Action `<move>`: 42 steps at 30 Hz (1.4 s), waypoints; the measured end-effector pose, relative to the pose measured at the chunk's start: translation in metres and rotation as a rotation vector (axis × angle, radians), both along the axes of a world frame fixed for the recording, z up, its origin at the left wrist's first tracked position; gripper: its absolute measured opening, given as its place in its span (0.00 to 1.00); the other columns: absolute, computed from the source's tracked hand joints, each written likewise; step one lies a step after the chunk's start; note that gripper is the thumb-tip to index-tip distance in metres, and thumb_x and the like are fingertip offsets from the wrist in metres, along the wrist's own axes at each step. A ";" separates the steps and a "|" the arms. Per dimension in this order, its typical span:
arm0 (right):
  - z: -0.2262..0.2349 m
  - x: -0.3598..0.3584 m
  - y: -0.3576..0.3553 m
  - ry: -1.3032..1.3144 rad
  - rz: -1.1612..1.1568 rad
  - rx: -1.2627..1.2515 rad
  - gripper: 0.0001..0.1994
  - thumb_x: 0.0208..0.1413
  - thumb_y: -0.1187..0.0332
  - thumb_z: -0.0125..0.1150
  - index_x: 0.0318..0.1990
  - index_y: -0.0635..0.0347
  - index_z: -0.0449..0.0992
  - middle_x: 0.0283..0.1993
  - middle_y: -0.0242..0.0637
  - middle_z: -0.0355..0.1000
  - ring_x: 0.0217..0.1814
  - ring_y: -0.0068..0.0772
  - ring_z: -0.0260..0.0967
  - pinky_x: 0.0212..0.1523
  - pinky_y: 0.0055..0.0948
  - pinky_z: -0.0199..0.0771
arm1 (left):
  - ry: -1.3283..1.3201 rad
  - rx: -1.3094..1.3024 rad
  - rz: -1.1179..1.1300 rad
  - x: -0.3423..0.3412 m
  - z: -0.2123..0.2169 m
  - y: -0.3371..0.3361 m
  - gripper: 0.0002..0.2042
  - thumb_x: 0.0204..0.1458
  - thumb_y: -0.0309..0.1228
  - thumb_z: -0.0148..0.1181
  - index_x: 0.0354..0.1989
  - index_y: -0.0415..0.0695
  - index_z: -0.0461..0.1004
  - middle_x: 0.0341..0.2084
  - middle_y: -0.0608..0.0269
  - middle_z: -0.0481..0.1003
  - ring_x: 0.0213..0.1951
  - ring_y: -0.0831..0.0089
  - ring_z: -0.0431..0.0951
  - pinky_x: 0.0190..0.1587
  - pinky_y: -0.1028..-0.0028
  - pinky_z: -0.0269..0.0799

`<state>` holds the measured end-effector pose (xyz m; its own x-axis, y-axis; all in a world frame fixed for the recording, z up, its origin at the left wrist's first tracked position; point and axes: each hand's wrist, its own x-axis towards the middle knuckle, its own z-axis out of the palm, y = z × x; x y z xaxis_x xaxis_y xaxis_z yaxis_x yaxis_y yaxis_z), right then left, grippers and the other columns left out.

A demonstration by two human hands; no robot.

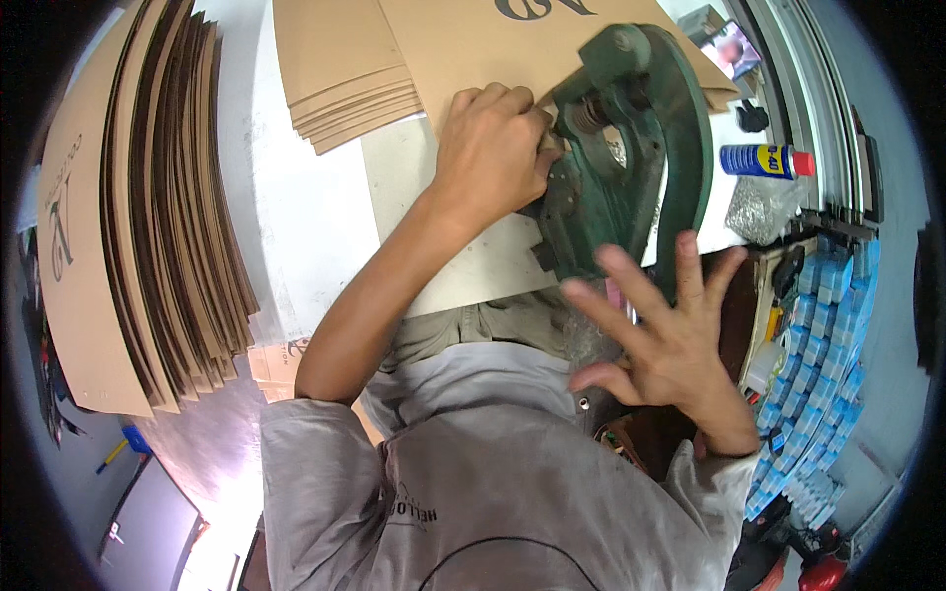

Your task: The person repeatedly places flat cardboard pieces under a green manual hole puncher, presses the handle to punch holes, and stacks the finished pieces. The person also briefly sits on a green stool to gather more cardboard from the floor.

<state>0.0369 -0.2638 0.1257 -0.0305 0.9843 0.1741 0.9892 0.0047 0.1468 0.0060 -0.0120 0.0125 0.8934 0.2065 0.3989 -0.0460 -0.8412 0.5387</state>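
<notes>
Cardboard sheet (512, 49) is lying flat on the white worktop (296, 217), its near edge tucked under the green press (631, 167). Nearest the body, the right hand (670, 340) is hovering open with fingers spread, touching nothing. Farther out, the left hand (493, 153) is pressing closed on the sheet's edge beside the press. Beyond, a blue spray can (764, 161) is lying on its side.
</notes>
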 end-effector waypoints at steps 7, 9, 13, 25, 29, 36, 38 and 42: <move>0.054 0.012 0.008 1.064 -0.288 0.739 0.45 0.60 0.29 0.51 0.71 0.59 0.66 0.76 0.54 0.58 0.82 0.52 0.47 0.80 0.50 0.43 | -0.012 0.085 -0.018 -0.002 -0.001 0.006 0.09 0.51 0.31 0.70 0.38 0.42 0.84 0.34 0.56 0.77 0.43 0.57 0.79 0.48 0.58 0.72; 0.023 0.057 -0.001 0.998 -0.377 0.829 0.36 0.68 0.42 0.50 0.68 0.67 0.69 0.69 0.52 0.71 0.76 0.44 0.63 0.77 0.39 0.55 | -0.012 0.195 0.039 -0.004 -0.003 0.020 0.08 0.51 0.31 0.69 0.39 0.43 0.84 0.34 0.56 0.78 0.42 0.57 0.80 0.46 0.58 0.75; -0.090 0.111 -0.018 0.927 -0.941 0.295 0.13 0.64 0.73 0.64 0.54 0.65 0.79 0.50 0.42 0.78 0.52 0.34 0.76 0.52 0.30 0.76 | -0.150 0.314 0.100 0.018 -0.005 0.068 0.07 0.51 0.28 0.69 0.38 0.44 0.85 0.34 0.58 0.80 0.36 0.55 0.83 0.40 0.62 0.80; -0.194 0.138 -0.010 0.881 -0.745 0.254 0.08 0.60 0.75 0.63 0.46 0.64 0.77 0.40 0.34 0.68 0.43 0.27 0.66 0.46 0.30 0.67 | -0.783 -0.677 0.626 -0.012 0.061 0.076 0.10 0.66 0.29 0.62 0.41 0.32 0.74 0.32 0.56 0.81 0.33 0.75 0.82 0.35 0.76 0.79; -0.127 0.107 0.024 0.776 -0.707 0.217 0.13 0.53 0.72 0.68 0.45 0.66 0.75 0.40 0.47 0.73 0.44 0.42 0.74 0.45 0.39 0.71 | -0.651 -1.108 0.493 -0.002 0.022 0.041 0.11 0.66 0.32 0.63 0.40 0.34 0.76 0.30 0.60 0.80 0.30 0.77 0.80 0.32 0.78 0.76; -0.144 0.107 0.038 1.099 -0.593 0.329 0.18 0.61 0.72 0.67 0.57 0.68 0.75 0.50 0.40 0.78 0.50 0.32 0.76 0.52 0.35 0.75 | -0.132 -0.663 0.288 -0.056 0.002 0.035 0.12 0.58 0.31 0.72 0.41 0.36 0.79 0.33 0.55 0.83 0.28 0.77 0.81 0.31 0.77 0.78; -0.164 0.115 0.039 1.183 -0.630 0.354 0.25 0.59 0.69 0.70 0.62 0.67 0.72 0.58 0.41 0.74 0.58 0.35 0.71 0.58 0.36 0.71 | -0.236 -0.248 0.274 -0.069 0.014 0.053 0.14 0.51 0.25 0.76 0.44 0.36 0.79 0.35 0.54 0.83 0.32 0.70 0.83 0.39 0.73 0.79; -0.145 0.122 0.054 1.515 -0.726 0.145 0.43 0.51 0.63 0.75 0.74 0.66 0.61 0.75 0.52 0.62 0.78 0.47 0.57 0.76 0.40 0.54 | -0.186 0.231 0.198 -0.063 0.040 0.112 0.15 0.49 0.24 0.75 0.45 0.38 0.79 0.40 0.53 0.83 0.45 0.53 0.83 0.53 0.60 0.76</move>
